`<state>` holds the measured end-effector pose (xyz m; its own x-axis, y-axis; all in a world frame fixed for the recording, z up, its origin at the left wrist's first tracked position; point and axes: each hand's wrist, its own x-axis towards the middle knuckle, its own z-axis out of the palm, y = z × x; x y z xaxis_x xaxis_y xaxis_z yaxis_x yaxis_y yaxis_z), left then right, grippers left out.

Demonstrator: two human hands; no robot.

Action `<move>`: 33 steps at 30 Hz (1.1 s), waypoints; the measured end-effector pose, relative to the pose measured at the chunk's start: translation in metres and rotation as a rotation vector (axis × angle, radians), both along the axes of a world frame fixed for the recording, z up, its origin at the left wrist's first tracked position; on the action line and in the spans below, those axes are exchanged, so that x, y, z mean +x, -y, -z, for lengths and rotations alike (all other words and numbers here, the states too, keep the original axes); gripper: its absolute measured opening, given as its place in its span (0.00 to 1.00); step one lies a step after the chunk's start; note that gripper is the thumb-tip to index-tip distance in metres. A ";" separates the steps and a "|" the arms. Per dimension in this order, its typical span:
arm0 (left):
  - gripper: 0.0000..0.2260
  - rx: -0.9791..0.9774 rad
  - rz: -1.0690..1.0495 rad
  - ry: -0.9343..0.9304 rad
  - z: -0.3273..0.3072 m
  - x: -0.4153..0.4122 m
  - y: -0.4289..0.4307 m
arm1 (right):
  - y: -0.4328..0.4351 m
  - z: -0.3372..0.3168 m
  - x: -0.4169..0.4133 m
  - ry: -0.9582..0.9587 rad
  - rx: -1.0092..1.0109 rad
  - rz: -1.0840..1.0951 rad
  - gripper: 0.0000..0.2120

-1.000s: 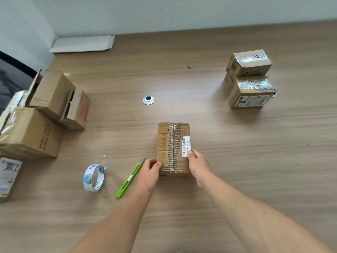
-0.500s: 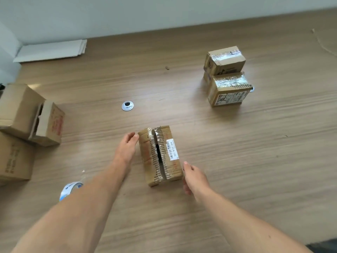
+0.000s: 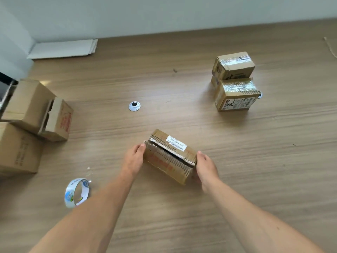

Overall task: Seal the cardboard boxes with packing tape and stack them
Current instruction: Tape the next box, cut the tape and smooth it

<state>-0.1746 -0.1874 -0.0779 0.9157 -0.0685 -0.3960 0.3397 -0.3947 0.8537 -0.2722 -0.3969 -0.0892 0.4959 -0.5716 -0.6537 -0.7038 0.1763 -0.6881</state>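
I clasp the box (image 3: 169, 157) mid-way across the table (image 3: 255, 179), left hand (image 3: 134, 159) curled on its far-left end, right hand (image 3: 206, 168) on its near-right end; its long axis runs diagonally between them (top seam (image 3: 170, 152) gaping along it).

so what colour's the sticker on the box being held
White with black print: sticker on the box, best in the head view.

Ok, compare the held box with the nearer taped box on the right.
The held box has a gaping, unsealed top seam; the nearer taped box has shiny tape across its top. The held box lies diagonally, gripped by the left hand and right hand; the nearer taped box sits untouched. Both are brown cardboard.
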 end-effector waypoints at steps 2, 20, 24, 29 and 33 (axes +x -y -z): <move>0.13 -0.005 -0.061 0.027 0.002 -0.022 -0.005 | 0.001 -0.004 0.009 0.046 0.018 -0.010 0.16; 0.07 0.034 -0.299 0.050 0.027 -0.099 -0.031 | -0.017 -0.001 0.024 0.097 0.052 -0.234 0.15; 0.09 0.063 -0.267 0.090 0.025 -0.095 -0.039 | -0.015 -0.019 0.025 0.055 -0.281 -0.276 0.19; 0.03 0.126 -0.334 0.280 -0.011 -0.066 -0.072 | -0.048 -0.072 0.046 0.383 -0.534 -0.343 0.17; 0.09 0.419 -0.382 0.413 -0.029 -0.043 -0.124 | -0.111 -0.097 0.066 0.536 -0.323 -0.471 0.12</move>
<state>-0.2178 -0.0637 -0.0492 0.9263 0.3707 0.0673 0.2006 -0.6365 0.7448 -0.2059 -0.2858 0.0079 0.9345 -0.3434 -0.0937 -0.2119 -0.3249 -0.9217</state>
